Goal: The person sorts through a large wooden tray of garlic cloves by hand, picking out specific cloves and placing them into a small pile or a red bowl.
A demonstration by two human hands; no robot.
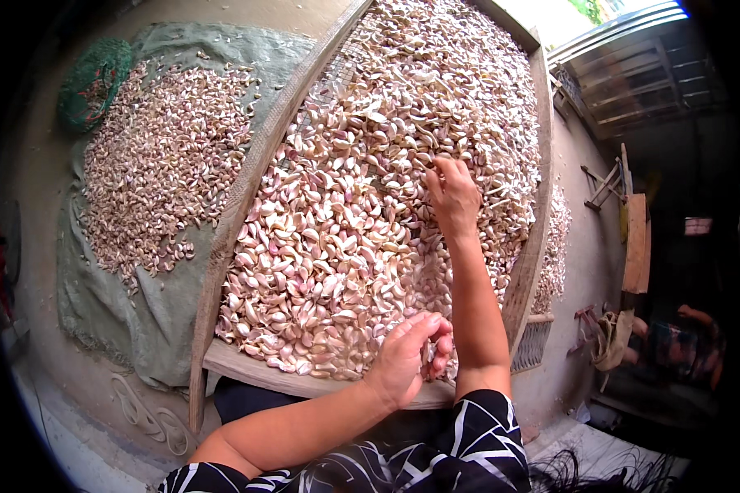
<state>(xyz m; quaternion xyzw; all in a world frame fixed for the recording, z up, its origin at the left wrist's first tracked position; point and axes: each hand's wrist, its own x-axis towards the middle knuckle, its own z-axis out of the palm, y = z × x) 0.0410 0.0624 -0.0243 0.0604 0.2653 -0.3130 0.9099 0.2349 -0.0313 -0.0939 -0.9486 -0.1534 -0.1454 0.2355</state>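
Loose garlic cloves (321,255), pale with purple-pink streaks, cover a mesh-bottomed wooden frame (242,193) in front of me. My right hand (455,197) reaches over the middle of the layer, thumb and fingers drawn together down at the cloves. Whatever those fingertips grip is too small to make out. My left hand (407,353) hovers above the near edge of the frame, to the right, palm turned inward. Its fingers are curled in, and what they hold, if anything, is hidden.
On the floor at left, a grey-green cloth (168,320) carries another heap of cloves (164,156), with a green net bag (94,86) beside it. More cloves (555,246) lie beyond the frame's right rail. Wooden boards (635,242) stand farther right.
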